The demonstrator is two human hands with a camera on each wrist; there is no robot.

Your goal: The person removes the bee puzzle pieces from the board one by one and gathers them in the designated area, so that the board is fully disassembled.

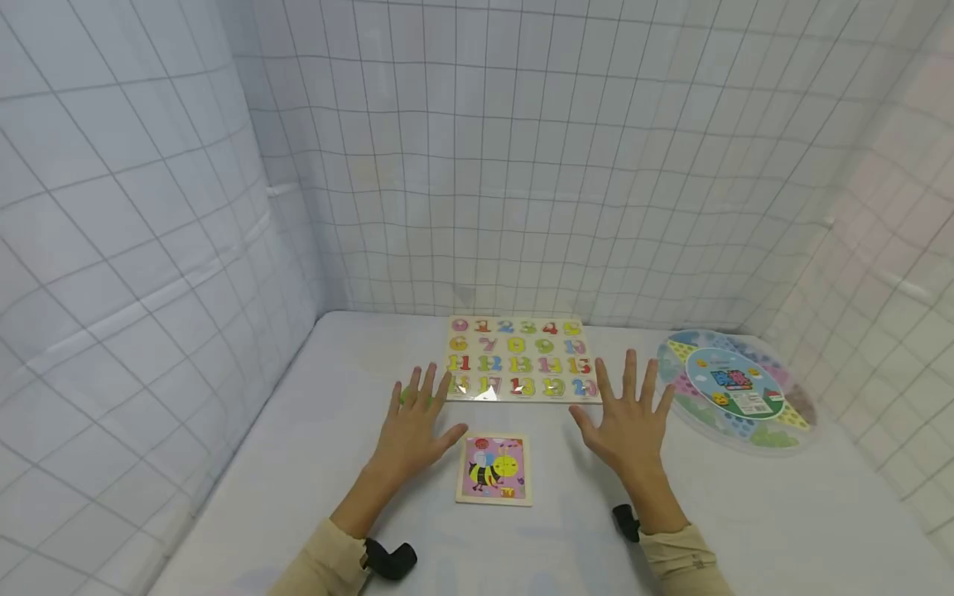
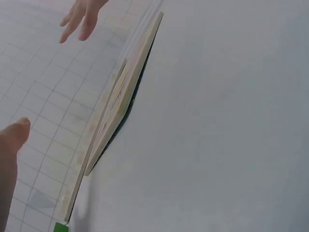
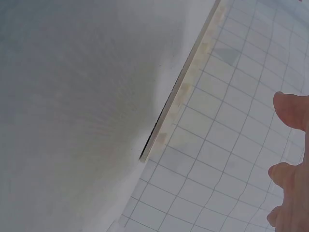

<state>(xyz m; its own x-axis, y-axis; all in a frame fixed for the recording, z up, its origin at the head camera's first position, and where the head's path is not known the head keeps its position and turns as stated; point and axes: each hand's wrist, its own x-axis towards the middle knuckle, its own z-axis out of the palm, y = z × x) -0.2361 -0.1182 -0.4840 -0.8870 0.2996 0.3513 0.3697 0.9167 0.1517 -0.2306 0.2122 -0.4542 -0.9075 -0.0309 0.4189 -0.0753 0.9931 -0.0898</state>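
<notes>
My left hand [image 1: 413,430] hovers above the white table with its fingers spread, just left of a small square bee puzzle [image 1: 493,469]. Farther to the right, my right hand [image 1: 628,420] is held the same way, palm down and holding nothing. Between and behind the hands lies a number puzzle board [image 1: 519,356] with rows of coloured numerals. Partly hidden behind the left fingers is a small green thing [image 1: 406,396]; its green corner [image 2: 61,227] shows in the left wrist view. The right wrist view catches the board's edge [image 3: 176,89] and the right fingers [image 3: 289,106].
A round, flat package [image 1: 734,382] with a blue printed label lies at the right rear of the table. Gridded white cloth walls [image 1: 522,165] enclose the table at the back and on both sides. Each wrist wears a black strap mount [image 1: 391,560].
</notes>
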